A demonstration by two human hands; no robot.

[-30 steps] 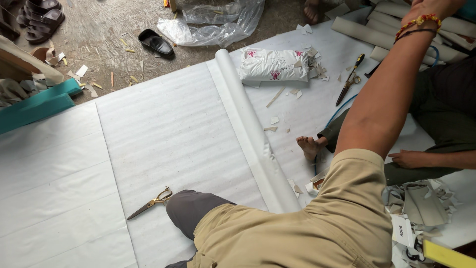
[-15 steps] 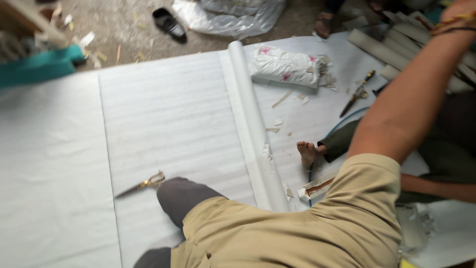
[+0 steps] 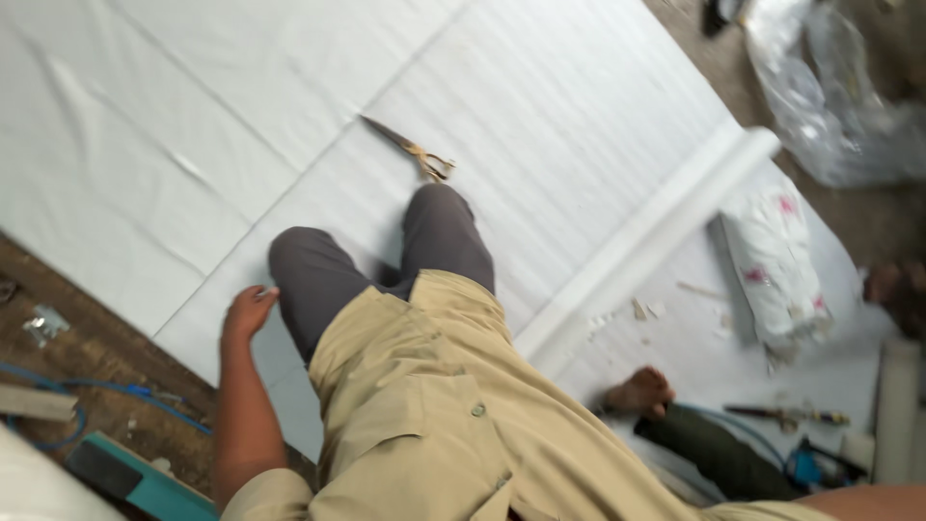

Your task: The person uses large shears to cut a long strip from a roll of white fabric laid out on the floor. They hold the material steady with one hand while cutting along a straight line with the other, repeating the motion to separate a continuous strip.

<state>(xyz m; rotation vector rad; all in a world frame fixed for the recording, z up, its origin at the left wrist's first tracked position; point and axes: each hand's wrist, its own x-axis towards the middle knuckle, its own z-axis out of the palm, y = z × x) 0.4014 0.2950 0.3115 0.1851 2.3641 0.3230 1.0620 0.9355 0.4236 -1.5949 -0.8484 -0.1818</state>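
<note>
White sheeting (image 3: 579, 125) spreads flat over the floor under me, and I sit on it with my knees bent, dark trousers (image 3: 386, 260) and tan shirt (image 3: 434, 415) filling the lower middle of the view. My left hand (image 3: 248, 311) rests near the sheeting's edge, just beside my left knee, fingers loosely curled and holding nothing; whether the palm presses the sheet I cannot tell. My right hand is out of sight, only a strip of forearm (image 3: 868, 502) showing at the bottom right corner, so I cannot tell what it is doing. Scissors (image 3: 410, 148) with pale yellowish handles lie on the sheet just beyond my right knee, blades pointing away to the upper left, touched by neither hand. To the right a long white roll (image 3: 646, 241) runs diagonally across the sheeting. Past it lies a white bundle with pink marks (image 3: 776, 270), and small scraps (image 3: 641, 311) are scattered beside the roll. Another person's bare foot (image 3: 639, 392) rests on the sheet lower right, with a second pair of scissors (image 3: 786, 415) near it. Crumpled clear plastic (image 3: 830, 106) sits at the top right, bare ground (image 3: 87, 328) at the left.
</note>
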